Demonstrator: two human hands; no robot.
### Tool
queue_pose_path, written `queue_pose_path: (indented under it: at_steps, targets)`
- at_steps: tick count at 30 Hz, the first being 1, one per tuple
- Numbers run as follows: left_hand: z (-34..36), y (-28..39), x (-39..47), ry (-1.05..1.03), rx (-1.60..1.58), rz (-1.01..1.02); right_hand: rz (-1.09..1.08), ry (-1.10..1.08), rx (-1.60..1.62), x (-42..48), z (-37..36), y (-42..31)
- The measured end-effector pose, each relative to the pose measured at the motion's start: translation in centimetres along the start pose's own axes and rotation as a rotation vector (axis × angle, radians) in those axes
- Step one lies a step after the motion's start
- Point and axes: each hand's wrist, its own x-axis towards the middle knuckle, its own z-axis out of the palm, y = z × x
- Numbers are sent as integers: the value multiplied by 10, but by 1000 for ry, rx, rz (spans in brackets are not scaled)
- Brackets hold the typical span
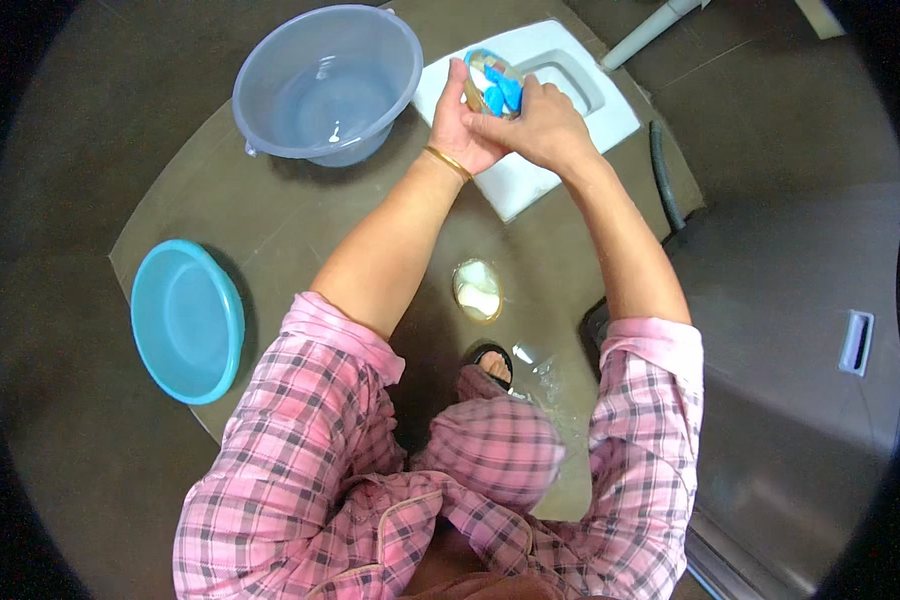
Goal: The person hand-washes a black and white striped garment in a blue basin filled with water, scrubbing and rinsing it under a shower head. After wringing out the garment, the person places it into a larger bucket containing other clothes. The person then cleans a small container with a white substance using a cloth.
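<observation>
My left hand [456, 124] supports a small transparent round container [474, 96] from its left and underside. My right hand [544, 124] grips the same container from the right, its thumb crossing over my left palm. Bright blue pieces [502, 90], with something white beside them, lie inside; what they are I cannot tell. Both hands are above the white squat toilet pan [514, 187]. On the floor below my forearms stands a second clear oval dish [499, 304] holding pale soap-like pieces [478, 289].
A large translucent bluish basin [259, 120] with water stands at the upper left, and a turquoise basin [229, 315] at the left. Along the right is a dark grey appliance [780, 300], with a grey hose [664, 172] near it. A white pipe [649, 34] rises behind the pan. Wet patches [547, 379] glisten on the floor.
</observation>
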Motion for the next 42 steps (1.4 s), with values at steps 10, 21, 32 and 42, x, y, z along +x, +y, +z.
queue_pose_path:
  at_steps: [10,21,32,42]
  targets:
    - [-43,37,-35,-168,-159,-116,-28,189,801,21,0,20]
    - [-59,71,-33,43,124,23,-261,318,240,13,67,-66]
    - [-73,76,-43,268,183,-105,-220,64,660,38,106,-56]
    - [-60,57,-19,441,333,-215,151,-74,1574,31,120,-33]
